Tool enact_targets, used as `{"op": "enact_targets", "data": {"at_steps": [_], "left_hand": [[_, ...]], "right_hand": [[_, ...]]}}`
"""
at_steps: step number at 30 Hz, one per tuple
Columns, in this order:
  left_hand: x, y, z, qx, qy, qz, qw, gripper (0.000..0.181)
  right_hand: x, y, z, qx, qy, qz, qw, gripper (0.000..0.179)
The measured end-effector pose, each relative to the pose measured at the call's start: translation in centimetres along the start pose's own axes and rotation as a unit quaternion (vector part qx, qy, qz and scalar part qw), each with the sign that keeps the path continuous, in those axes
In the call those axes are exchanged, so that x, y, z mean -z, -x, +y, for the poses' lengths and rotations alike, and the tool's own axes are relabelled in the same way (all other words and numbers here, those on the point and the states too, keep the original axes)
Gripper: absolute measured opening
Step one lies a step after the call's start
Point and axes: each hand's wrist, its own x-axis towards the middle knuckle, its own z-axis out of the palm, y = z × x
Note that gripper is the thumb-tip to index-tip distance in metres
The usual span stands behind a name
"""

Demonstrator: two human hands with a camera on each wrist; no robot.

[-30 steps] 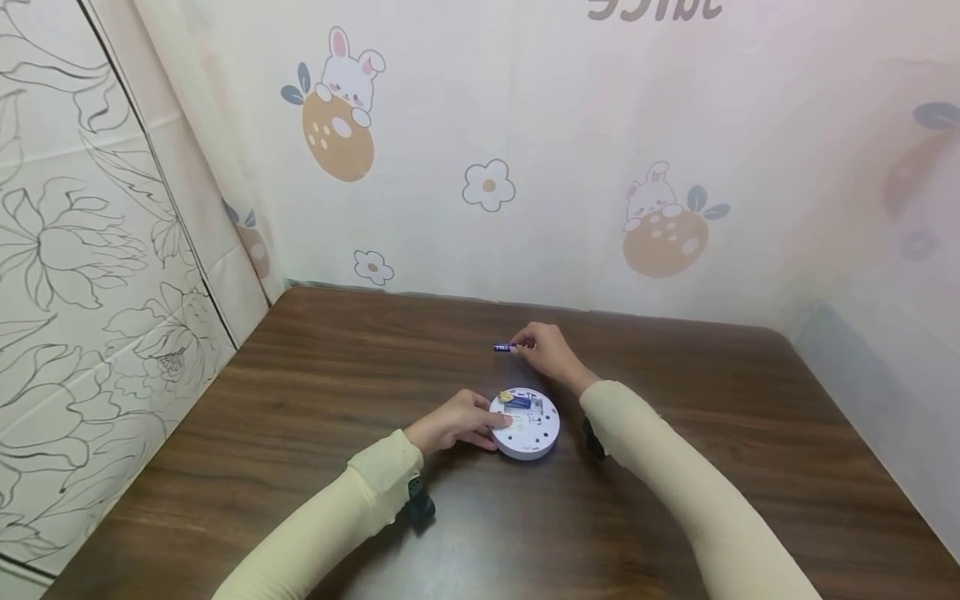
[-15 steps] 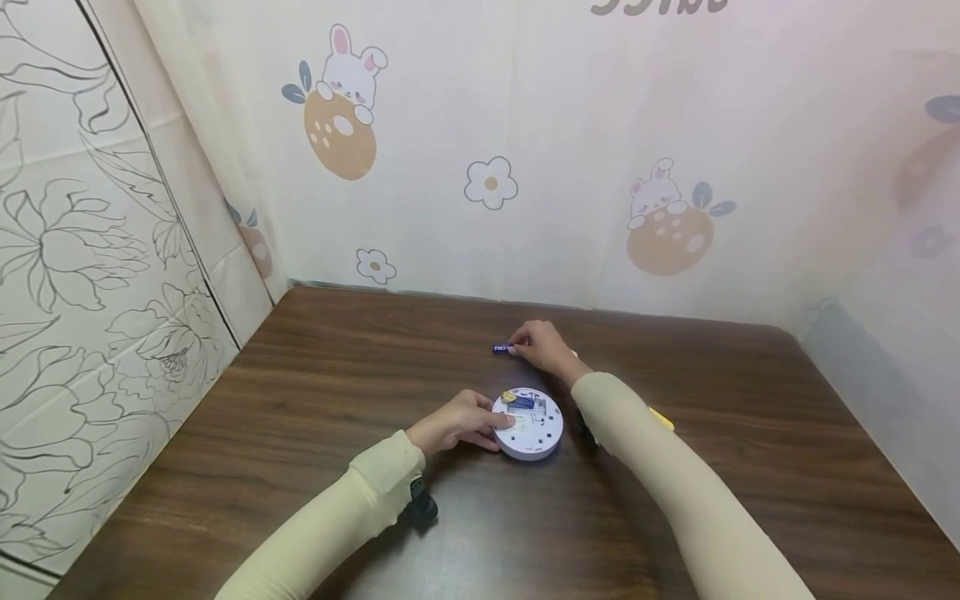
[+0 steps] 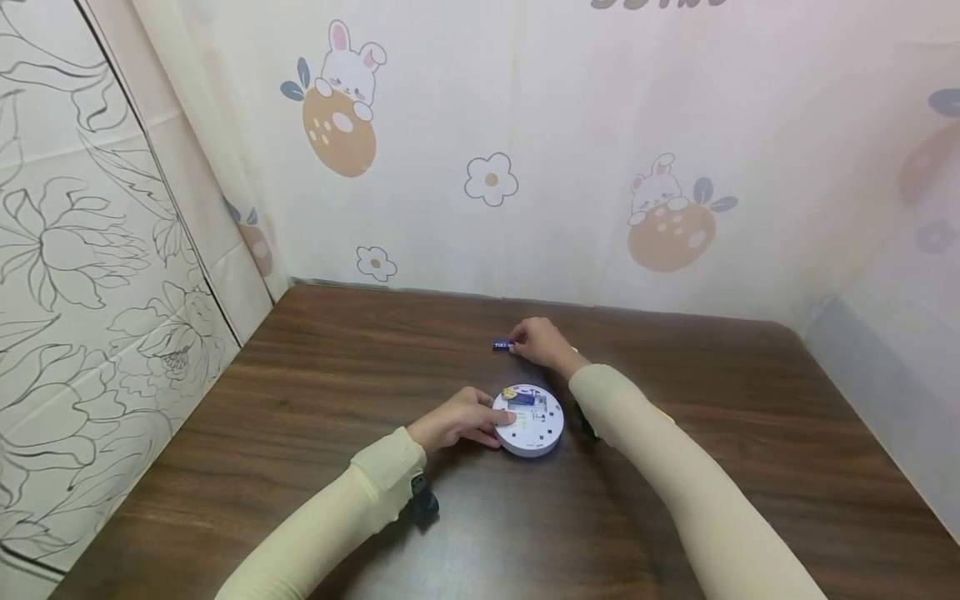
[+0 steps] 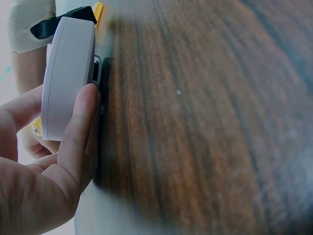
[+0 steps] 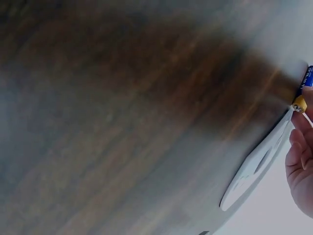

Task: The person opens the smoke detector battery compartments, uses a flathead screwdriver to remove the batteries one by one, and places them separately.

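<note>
We list one round white device (image 3: 534, 437) near the middle of the table (image 3: 337, 367), gripped at its edge by the left hand (image 3: 459, 419), a blue battery (image 3: 522, 400) in its face. We list a second blue battery (image 3: 501, 346), pinched by the right hand (image 3: 542, 342), beyond the device.

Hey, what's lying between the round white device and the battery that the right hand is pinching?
Nothing: the head view shows only bare brown tabletop between the round white device and the battery in the right hand.
</note>
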Motion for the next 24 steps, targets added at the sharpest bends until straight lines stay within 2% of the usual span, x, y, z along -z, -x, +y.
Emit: {"op": "enact_targets", "data": {"at_steps": [5,12,18,24], "left_hand": [[-0.4,0.0,0.1,-0.002,0.006,-0.008,1.0,0.04],[-0.4,0.1,0.3,-0.004,0.003,-0.01,0.9999,0.04],[-0.2,0.1,0.3,-0.008,0.008,-0.016,0.9998,0.041],[-0.3,0.1,0.0,-0.02,0.009,-0.025,0.9994,0.036]], "right_hand": [[0.8,0.9,0.1,-0.01,-0.008,0.001,0.9999,0.018],[3.2,2.8,-0.6,0.039,-0.007,0.016,0.9991,0.019],[4.7,5.4,-2.2,0.06,-0.04,0.002,0.9974,0.019],[4.6,8.4,-3.7,0.097,-0.085,-0.031,0.9912,0.019]]}}
